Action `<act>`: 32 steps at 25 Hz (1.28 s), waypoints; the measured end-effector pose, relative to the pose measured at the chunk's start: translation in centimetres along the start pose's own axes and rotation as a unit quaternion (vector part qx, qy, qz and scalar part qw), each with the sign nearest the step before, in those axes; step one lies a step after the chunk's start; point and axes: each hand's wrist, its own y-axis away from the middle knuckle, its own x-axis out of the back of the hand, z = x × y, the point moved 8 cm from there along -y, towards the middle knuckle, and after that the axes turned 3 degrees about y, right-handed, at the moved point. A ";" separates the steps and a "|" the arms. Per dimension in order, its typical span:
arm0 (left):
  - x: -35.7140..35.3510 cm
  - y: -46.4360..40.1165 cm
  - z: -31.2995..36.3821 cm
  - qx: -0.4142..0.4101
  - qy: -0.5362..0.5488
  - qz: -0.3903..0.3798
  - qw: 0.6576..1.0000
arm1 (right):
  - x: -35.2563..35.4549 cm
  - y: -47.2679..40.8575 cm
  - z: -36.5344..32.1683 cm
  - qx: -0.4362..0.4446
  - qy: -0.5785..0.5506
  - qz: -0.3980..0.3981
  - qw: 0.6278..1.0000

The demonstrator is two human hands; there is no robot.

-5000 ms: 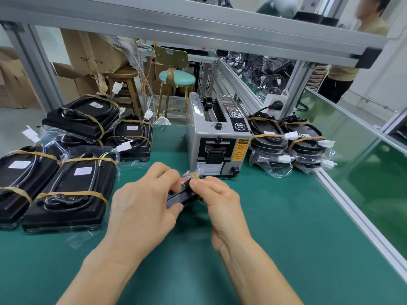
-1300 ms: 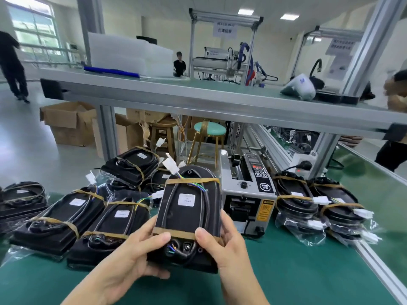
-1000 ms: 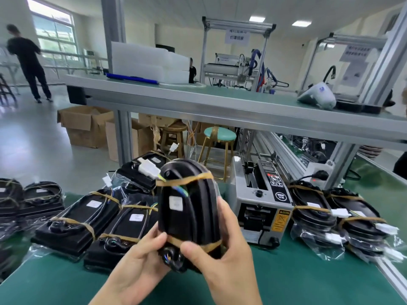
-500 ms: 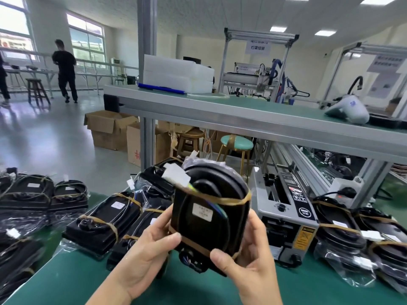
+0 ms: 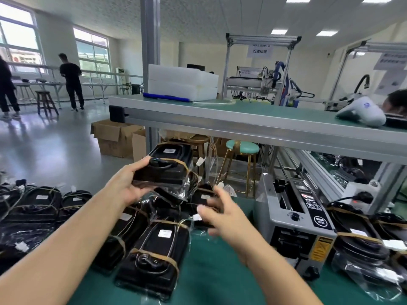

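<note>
My left hand [image 5: 124,184] grips the near end of a black plastic unit [image 5: 164,170] bound with tan tape, holding it flat in the air above the pile at the back of the bench. A white connector [image 5: 200,161] dangles from its right side. My right hand [image 5: 222,213] hovers lower and to the right with fingers spread, blurred, holding nothing. Under both hands lie several similar black taped units [image 5: 158,254] in clear bags on the green bench [image 5: 220,278].
A grey tape dispenser [image 5: 295,223] stands right of my right hand. More bagged black units [image 5: 361,241] lie at the far right and far left [image 5: 33,208]. An aluminium shelf [image 5: 253,124] spans overhead. Stools, cardboard boxes and people stand beyond.
My right hand has let go of the black unit and dropped away to the right. The left hand alone has laid the unit flat and carried it out over the pile.
</note>
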 end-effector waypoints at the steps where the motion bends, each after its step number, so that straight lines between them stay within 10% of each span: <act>1: 0.4 -1.1 0.3 0.003 -0.002 0.018 1.000 | 0.3 0.9 1.8 -0.017 0.008 0.002 1.000; 10: 0.8 -6.9 -0.8 0.027 -0.069 0.070 0.995 | 4.0 6.3 13.5 -0.144 -0.038 0.090 0.985; 32: 2.1 -6.0 -1.7 0.016 -0.250 0.110 0.962 | 4.0 6.9 14.6 -0.147 0.020 0.085 0.985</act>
